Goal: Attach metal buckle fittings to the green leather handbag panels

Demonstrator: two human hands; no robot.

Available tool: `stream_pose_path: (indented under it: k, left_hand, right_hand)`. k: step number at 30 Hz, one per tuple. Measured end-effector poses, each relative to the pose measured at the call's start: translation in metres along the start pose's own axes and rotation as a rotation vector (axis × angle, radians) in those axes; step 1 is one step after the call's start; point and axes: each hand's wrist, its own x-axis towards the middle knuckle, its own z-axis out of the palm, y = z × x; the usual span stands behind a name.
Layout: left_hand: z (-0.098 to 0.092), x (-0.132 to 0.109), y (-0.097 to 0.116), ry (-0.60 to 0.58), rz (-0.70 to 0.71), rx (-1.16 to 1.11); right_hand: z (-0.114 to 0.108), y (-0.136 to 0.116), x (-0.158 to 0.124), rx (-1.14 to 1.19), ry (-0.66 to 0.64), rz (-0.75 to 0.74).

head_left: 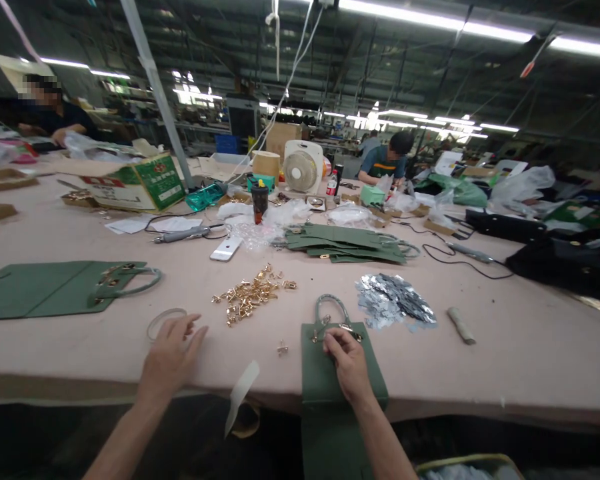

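Observation:
A green leather bag panel [325,373] with a grey handle loop [331,303] lies over the table's near edge in front of me. My right hand [347,363] rests on it, fingers pinched at the gold fittings below the handle. My left hand [173,353] lies flat on the table with fingers stretched out, just beside a clear plastic ring [164,320]. A heap of small gold metal clasps [250,297] sits between the hands, and one loose clasp [282,347] lies nearer the edge.
A pile of silver foil pieces [393,300] and a small roll [461,325] lie right. Finished green panels [55,288] lie left, a stack [350,243] further back. A phone [226,249], fan [303,167], green box [147,183] and two other workers [387,160] are beyond.

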Motion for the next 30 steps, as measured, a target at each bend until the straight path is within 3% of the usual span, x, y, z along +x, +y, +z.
stream_pose_path:
  k: [3,6,8,11,15,19,24,30]
  left_hand:
    - [0.022,-0.016,0.07,-0.174,-0.005,-0.164]
    - [0.049,-0.033,0.131,-0.292,0.0,-0.044]
    - [0.064,-0.038,0.155,-0.334,0.029,0.048]
    - [0.076,-0.037,0.167,-0.343,0.057,-0.024]
    - [0.084,-0.029,0.17,-0.248,0.087,-0.44]
    - [0.097,-0.023,0.19,-0.15,0.094,-0.704]
    - [0.117,-0.025,0.214,-0.141,0.111,-0.755]
    - [0.123,-0.024,0.216,-0.147,0.081,-0.771]
  right_hand:
    - [0.0,0.0,0.001,0.046,0.0,0.005]
    - [-0.003,-0.001,-0.001,0.042,-0.007,0.001]
    - [-0.005,-0.001,-0.003,0.033,-0.005,0.006]
    - [-0.007,0.001,-0.005,0.044,0.012,0.018]
    - [-0.003,0.0,0.001,0.14,0.017,0.04]
    - [0.004,-0.005,0.012,0.346,0.061,0.099]
    - [0.002,-0.007,0.017,0.54,0.062,0.186]
    - [0.0,-0.005,0.015,0.537,0.042,0.181]
